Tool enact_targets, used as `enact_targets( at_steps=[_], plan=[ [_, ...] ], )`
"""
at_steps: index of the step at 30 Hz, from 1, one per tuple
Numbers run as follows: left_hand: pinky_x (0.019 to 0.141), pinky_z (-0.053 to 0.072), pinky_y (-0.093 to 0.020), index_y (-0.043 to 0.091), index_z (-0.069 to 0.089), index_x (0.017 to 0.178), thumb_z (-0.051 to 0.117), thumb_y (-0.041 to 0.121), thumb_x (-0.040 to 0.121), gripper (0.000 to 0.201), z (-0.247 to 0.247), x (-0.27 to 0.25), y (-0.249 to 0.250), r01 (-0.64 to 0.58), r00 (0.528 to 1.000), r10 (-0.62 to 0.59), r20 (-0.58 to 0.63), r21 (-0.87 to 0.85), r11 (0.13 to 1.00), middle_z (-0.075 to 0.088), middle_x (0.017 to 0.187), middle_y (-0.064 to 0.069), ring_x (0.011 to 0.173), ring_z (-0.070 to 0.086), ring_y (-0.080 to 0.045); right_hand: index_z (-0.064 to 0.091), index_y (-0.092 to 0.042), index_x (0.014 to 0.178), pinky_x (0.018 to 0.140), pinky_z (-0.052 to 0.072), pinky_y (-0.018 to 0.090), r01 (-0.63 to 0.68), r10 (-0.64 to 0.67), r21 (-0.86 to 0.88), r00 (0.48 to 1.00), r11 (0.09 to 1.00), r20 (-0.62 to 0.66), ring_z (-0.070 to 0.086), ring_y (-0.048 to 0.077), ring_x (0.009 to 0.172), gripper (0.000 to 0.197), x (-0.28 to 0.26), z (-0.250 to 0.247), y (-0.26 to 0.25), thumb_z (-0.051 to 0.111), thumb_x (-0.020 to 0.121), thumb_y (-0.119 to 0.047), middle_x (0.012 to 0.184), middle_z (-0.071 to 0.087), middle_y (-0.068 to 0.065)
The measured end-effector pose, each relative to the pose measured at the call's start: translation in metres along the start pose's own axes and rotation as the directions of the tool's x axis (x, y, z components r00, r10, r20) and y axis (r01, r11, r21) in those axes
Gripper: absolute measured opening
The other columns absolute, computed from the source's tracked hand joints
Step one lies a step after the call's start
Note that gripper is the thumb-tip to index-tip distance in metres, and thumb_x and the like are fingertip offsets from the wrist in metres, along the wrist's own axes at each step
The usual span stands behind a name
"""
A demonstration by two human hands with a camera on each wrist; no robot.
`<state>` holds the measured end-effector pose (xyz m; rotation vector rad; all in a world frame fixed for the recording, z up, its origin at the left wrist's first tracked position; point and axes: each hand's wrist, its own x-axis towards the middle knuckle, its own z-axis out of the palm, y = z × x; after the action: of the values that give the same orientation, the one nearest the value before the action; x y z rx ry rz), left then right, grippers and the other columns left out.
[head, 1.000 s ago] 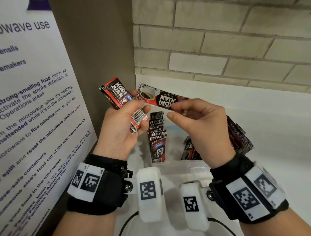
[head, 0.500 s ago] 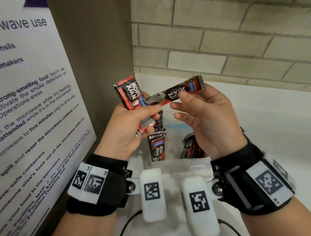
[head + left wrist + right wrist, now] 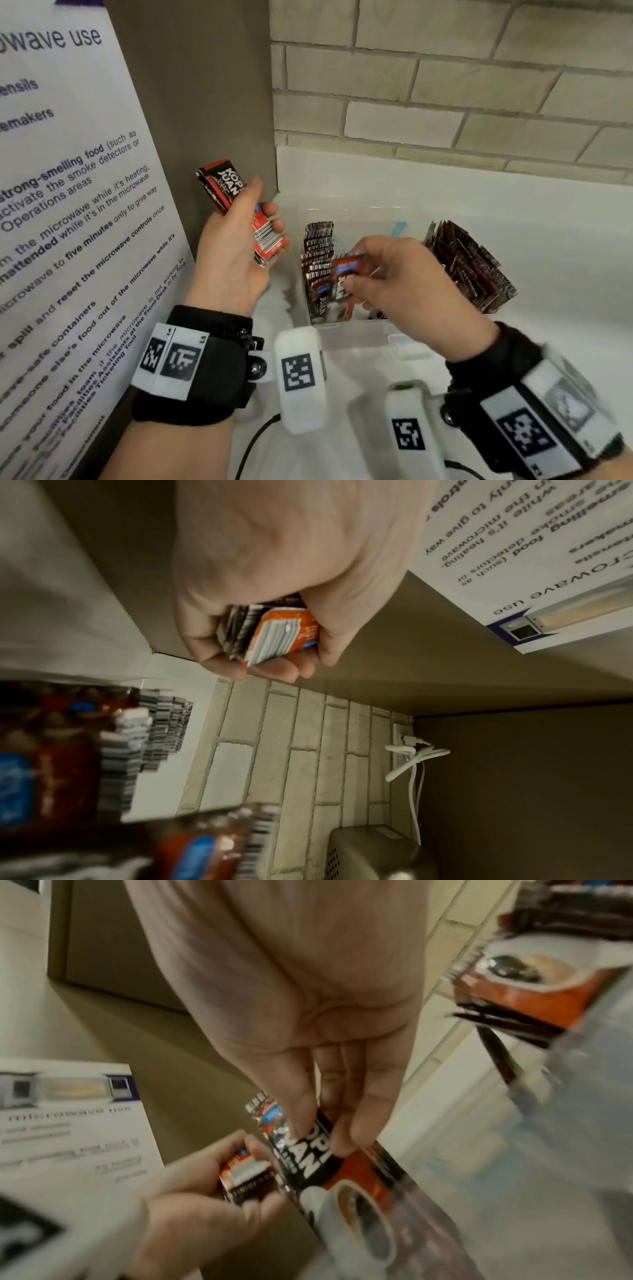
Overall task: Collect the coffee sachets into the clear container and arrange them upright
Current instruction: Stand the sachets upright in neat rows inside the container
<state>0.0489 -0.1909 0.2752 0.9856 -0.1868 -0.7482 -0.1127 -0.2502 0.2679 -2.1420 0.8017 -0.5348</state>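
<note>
Now that the right hand (image 3: 394,274) has carried its pinched red-and-black foil coffee sachet (image 3: 346,274) down from the left hand's (image 3: 236,246) clenched bundle (image 3: 239,205), it enters the clear plastic container (image 3: 359,334), nearly upright.

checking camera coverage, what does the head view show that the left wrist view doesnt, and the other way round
Only the head view shows the right hand pinching a single sachet over the clear container, both wrist straps, and a loose pile of sachets leaning on the container's right side.

Only the left wrist view shows a white cable by the wall and a grey appliance below it.

Both show the left hand and its grip on a bundle of sachets, the microwave notice and the brick wall.
</note>
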Motion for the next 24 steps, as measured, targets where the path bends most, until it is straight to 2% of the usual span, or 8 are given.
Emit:
enact_targets(
  at_steps=[3,7,11,13,18,20,22,24],
  plan=[
    [0.058,0.044,-0.027,0.021,0.054,0.072,0.063,0.031,0.092,0.024,0.000,0.000,0.000,-0.006,1.000,0.006,0.008,-0.007,1.000,0.057,0.055,0.006,0.047,0.051,-0.008,0.058,-0.020,0.066,0.062,0.053,0.031,-0.058,0.059,-0.030,0.998,0.998,0.038,0.059,0.016,0.057,0.027,0.004,0.014,0.010,0.076,0.074,-0.002,0.066,0.067,0.007],
    [0.059,0.044,-0.028,0.021,0.055,0.073,0.063,0.030,0.093,0.023,0.001,-0.002,0.001,-0.009,1.000,0.010,0.013,-0.011,1.000,0.057,0.054,0.006,0.047,0.051,-0.008,0.049,-0.020,0.054,0.047,0.034,0.009,-0.096,0.093,-0.079,0.995,0.992,-0.032,0.047,-0.002,0.043,0.038,0.009,0.026,0.015,0.081,0.066,-0.003,0.051,0.055,-0.008],
    [0.059,0.044,-0.028,0.020,0.056,0.074,0.062,0.029,0.093,0.022,0.003,-0.004,0.000,-0.011,0.999,0.012,0.030,-0.010,1.000,0.056,0.056,0.005,0.048,0.051,-0.008,0.052,-0.018,0.055,0.047,0.033,0.016,-0.141,0.131,-0.251,0.990,0.958,-0.057,0.045,0.001,0.048,0.031,0.011,0.028,0.015,0.082,0.065,-0.017,0.051,0.050,-0.009],
    [0.058,0.044,-0.028,0.020,0.055,0.074,0.061,0.029,0.094,0.022,0.003,-0.005,0.000,-0.011,0.999,0.011,0.034,-0.009,1.000,0.056,0.056,0.005,0.048,0.050,-0.009,0.050,-0.018,0.059,0.048,0.034,0.019,-0.153,0.151,-0.304,0.988,0.940,-0.031,0.049,0.010,0.057,0.032,0.012,0.028,0.012,0.081,0.065,-0.022,0.057,0.051,-0.007],
    [0.058,0.043,-0.028,0.021,0.054,0.074,0.061,0.029,0.094,0.022,0.004,-0.004,0.000,-0.013,0.999,0.013,0.038,-0.003,1.000,0.055,0.056,0.005,0.047,0.050,-0.009,0.045,-0.016,0.086,0.052,0.032,0.022,-0.208,0.234,-0.363,0.972,0.908,0.027,0.045,0.012,0.072,0.047,0.016,0.029,0.008,0.083,0.065,-0.035,0.074,0.043,-0.009],
    [0.059,0.044,-0.028,0.021,0.054,0.074,0.061,0.029,0.094,0.023,0.004,-0.004,-0.001,-0.011,0.999,0.011,0.042,-0.001,1.000,0.055,0.056,0.005,0.047,0.050,-0.009,0.048,-0.014,0.090,0.058,0.040,0.025,-0.228,0.270,-0.349,0.960,0.909,0.077,0.051,0.014,0.077,0.047,0.022,0.030,0.008,0.083,0.065,-0.034,0.077,0.049,-0.007],
    [0.060,0.044,-0.029,0.021,0.054,0.074,0.061,0.029,0.094,0.023,0.003,-0.004,-0.001,-0.010,0.999,0.010,0.047,-0.001,1.000,0.056,0.056,0.005,0.048,0.050,-0.009,0.063,-0.013,0.090,0.064,0.048,0.025,-0.212,0.271,-0.318,0.950,0.924,0.154,0.060,0.017,0.081,0.034,0.027,0.032,0.008,0.082,0.066,-0.029,0.082,0.064,-0.002],
    [0.060,0.044,-0.028,0.021,0.054,0.074,0.061,0.029,0.094,0.023,0.003,-0.003,-0.001,-0.010,0.999,0.010,0.049,-0.003,1.000,0.056,0.056,0.005,0.048,0.051,-0.009,0.071,-0.016,0.094,0.069,0.049,0.024,-0.210,0.282,-0.292,0.931,0.933,0.231,0.063,0.016,0.081,0.028,0.030,0.032,0.008,0.081,0.069,-0.026,0.084,0.068,-0.001]
  ],
)
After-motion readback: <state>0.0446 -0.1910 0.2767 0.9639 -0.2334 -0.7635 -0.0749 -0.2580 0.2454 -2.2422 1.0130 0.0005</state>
